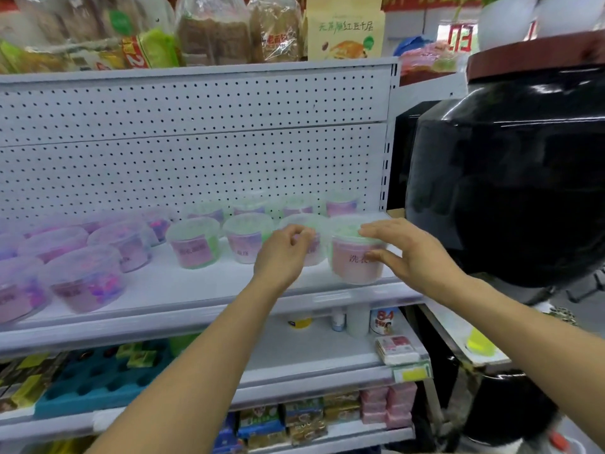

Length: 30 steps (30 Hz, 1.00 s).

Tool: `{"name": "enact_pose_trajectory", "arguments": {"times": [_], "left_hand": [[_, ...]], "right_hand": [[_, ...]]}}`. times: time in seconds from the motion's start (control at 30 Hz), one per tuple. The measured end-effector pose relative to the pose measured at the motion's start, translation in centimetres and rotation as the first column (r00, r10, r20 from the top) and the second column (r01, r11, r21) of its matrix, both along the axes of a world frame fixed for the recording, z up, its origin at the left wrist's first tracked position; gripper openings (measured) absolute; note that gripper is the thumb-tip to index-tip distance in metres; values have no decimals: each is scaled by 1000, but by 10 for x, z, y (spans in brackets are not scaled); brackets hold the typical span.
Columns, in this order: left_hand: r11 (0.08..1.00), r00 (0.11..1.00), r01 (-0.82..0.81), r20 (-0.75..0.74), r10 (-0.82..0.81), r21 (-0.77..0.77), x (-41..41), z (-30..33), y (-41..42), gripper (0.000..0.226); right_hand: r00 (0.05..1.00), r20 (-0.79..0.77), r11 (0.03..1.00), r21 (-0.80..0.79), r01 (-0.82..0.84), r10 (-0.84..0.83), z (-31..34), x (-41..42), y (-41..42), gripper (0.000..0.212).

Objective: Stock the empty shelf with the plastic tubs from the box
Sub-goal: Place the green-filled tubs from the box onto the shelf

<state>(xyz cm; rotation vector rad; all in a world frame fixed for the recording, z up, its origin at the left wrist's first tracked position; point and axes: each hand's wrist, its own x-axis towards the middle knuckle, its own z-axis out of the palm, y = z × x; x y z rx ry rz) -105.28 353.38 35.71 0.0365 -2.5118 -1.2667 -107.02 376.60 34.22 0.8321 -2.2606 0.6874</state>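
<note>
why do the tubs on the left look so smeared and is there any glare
Head view: wide-angle stretch and blur smear the purple tubs at the left edge, while the tub by the right hand reads sharper; the left hand is slightly soft; bright reflections streak the black jar; the shelf is evenly lit.

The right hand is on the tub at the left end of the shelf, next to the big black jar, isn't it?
Not quite. The head view shows the right hand on the tub at the right end of the shelf, not the left. That end is the one next to the big black jar.
</note>
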Motion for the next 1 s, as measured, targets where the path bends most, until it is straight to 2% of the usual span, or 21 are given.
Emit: {"name": "enact_pose_trajectory", "arguments": {"times": [0.07,0.13,0.2,0.27,0.33,0.47,0.6,0.87,1.0], "left_hand": [[961,992,-40,-128,5,-273,-25,-4,-9,37],[900,985,-56,-170,-20,-432,-47,-8,-18,41],[826,986,-56,-159,-41,-561,-63,-10,-24,44],[778,993,-21,-105,-58,-628,-75,-13,-28,44],[758,995,5,-75,-70,-652,-85,-16,-28,40],[723,986,-69,-155,-53,-688,-100,-19,-22,35],[748,984,-91,-175,-35,-657,-112,-21,-15,37],[770,987,-97,-160,-7,-631,-120,-25,-11,37],[722,992,-76,-126,-15,-687,-113,-26,-7,50]], "right_hand": [[997,34,997,17,73,-74,-3,-14,7,35],[988,72,989,55,137,-140,-8,-28,12,34],[978,94,979,102,175,-185,-15,-43,15,33],[971,122,976,108,191,-204,-21,-55,17,33],[965,154,976,80,203,-213,-25,-67,15,33],[940,229,965,127,230,-254,-23,-96,8,36],[905,306,949,196,245,-297,-15,-118,0,40],[893,302,931,254,263,-335,-8,-130,-10,41],[889,240,872,407,272,-390,-3,-116,-9,57]]}}
